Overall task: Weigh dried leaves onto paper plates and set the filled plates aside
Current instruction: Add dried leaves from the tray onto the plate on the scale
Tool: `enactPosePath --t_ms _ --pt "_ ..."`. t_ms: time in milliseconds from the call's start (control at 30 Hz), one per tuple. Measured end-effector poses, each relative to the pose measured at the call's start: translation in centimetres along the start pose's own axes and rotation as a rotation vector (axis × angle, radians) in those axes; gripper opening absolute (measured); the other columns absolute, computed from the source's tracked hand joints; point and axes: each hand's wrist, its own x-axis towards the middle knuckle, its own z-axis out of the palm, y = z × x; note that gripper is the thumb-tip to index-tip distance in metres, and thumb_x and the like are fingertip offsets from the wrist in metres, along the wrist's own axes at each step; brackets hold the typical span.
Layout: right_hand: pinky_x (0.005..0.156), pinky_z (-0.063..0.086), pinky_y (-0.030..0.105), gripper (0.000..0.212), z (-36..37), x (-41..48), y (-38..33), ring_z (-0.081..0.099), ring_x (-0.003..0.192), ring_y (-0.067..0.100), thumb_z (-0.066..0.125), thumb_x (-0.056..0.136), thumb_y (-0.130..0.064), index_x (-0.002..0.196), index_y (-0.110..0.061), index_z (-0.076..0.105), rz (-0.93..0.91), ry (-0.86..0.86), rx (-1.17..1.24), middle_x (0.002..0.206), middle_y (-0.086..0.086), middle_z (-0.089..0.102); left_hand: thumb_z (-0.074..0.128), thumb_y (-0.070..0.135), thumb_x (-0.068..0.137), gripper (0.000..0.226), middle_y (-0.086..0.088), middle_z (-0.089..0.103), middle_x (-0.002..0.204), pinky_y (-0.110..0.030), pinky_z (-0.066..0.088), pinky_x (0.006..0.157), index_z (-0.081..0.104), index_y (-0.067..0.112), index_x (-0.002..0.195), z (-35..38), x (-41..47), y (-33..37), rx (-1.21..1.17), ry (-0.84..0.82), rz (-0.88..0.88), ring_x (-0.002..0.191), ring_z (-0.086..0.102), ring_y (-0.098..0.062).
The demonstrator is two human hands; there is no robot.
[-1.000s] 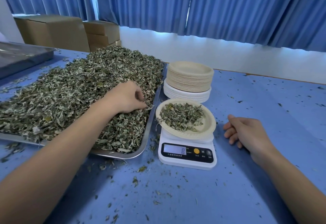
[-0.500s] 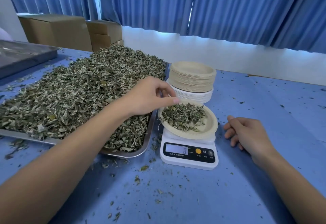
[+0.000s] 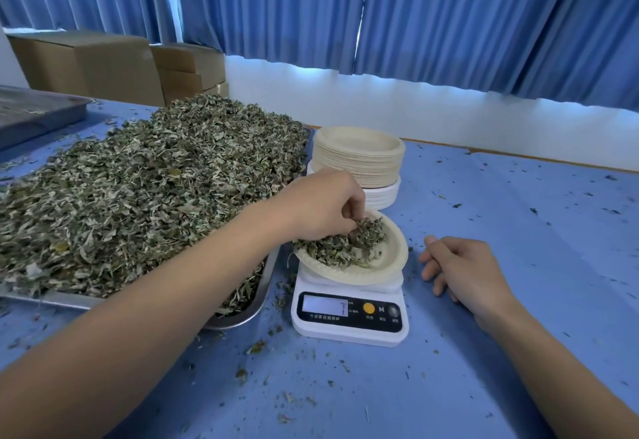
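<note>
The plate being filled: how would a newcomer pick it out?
Find the big metal tray heaped with dried leaves. Right of its near corner sits a white scale. The plate on it holds leaves, unlike the empty stack behind.

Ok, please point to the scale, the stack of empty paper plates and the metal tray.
scale [image 3: 349, 316]: head view, black front panel.
stack of empty paper plates [image 3: 359, 162]: head view, side of the beige plates.
metal tray [image 3: 257, 297]: head view, bare wall near the scale.
</note>
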Motion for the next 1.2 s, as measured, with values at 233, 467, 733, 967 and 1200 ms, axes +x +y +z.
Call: enactPosePath --t_ms 233,467,733,967,1200 --pt "0.036 0.034 0.02 0.036 0.4 -0.5 -0.9 0.048 0.04 0.019 0.061 0.101 -0.039 0.08 -0.011 0.07 -0.067 -0.001 0.113 0.061 0.004 0.067 0.058 0.055 0.093 0.027 0.009 0.064 0.09 -0.037 0.055 0.075 0.063 0.028 0.097 -2.0 -1.8 -1.4 0.146 0.088 -0.241 0.078 0.059 -0.011" --pt "0.038 0.035 0.023 0.015 2.1 -1.2 -2.4 0.052 0.042 0.019 0.074 0.092 -0.031 0.092 -0.016 0.069 -0.116 -0.065 0.157 0.06 0.003 0.066 0.057 0.052 0.095 0.038 -0.001 0.067 0.091 -0.037 0.054 0.075 0.068 0.016 0.104 -1.3 -2.9 -2.8 0.199 -0.15 -0.407 0.081 0.064 -0.021" --pt "0.044 0.044 0.022 0.008 1.7 -0.6 -3.1 0.056 0.045 0.012 0.067 0.088 -0.004 0.085 -0.003 0.075 0.036 -0.08 0.205 0.055 0.008 0.066 0.067 0.039 0.092 0.033 -0.008 0.06 0.07 -0.029 0.038 0.056 0.067 0.01 0.076 -0.5 -1.7 -2.6 0.016 -0.122 -0.466 0.062 0.052 -0.022" --pt "0.048 0.048 0.027 0.008 -4.9 2.3 -1.7 0.056 0.049 0.017 0.068 0.087 0.001 0.083 0.004 0.074 0.13 0.043 0.258 0.06 0.012 0.064 0.064 0.027 0.098 0.02 -0.01 0.068 0.069 -0.023 0.031 0.04 0.06 0.008 0.091 2.0 2.6 1.1 -0.81 -0.127 -0.554 0.047 0.053 -0.014" --pt "0.039 0.045 0.021 0.007 -10.7 7.8 1.7 0.047 0.044 0.018 0.068 0.09 0.004 0.083 0.006 0.067 0.258 0.109 0.243 0.059 0.011 0.054 0.052 0.004 0.1 0.019 -0.011 0.054 0.064 -0.013 0.024 0.033 0.048 0.009 0.083 7.9 11.8 6.2 -1.011 -0.12 -0.721 0.032 0.045 -0.01"
